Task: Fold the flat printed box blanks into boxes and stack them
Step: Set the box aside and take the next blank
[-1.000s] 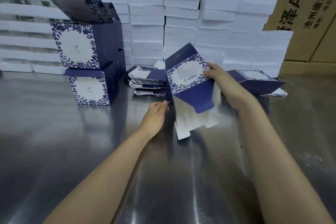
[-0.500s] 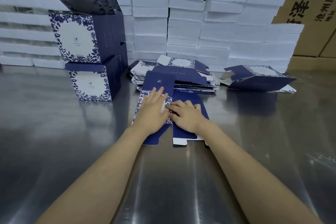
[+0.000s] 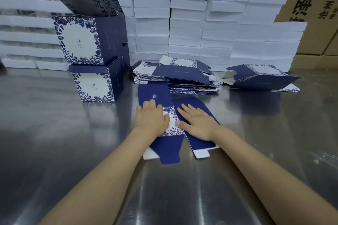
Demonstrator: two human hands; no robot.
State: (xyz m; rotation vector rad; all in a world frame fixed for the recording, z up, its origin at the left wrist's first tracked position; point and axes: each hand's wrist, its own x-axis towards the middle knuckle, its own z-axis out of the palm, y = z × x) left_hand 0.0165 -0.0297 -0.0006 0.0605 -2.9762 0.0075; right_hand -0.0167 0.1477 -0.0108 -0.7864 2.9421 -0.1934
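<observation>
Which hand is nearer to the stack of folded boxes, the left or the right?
Left. The left hand presses the flat blank, to the right of the stack of folded boxes and in front of it. The right hand rests on the same blank, farther right.

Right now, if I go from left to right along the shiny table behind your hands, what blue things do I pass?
You pass the stacked folded boxes → pile of flat blanks → half-folded box lying on its side.

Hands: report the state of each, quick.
Left hand: open, fingers straight, pressing down the flat navy-and-white floral cardboard box blank.
Right hand: open, pressing flat on the same blank's navy panel.
</observation>
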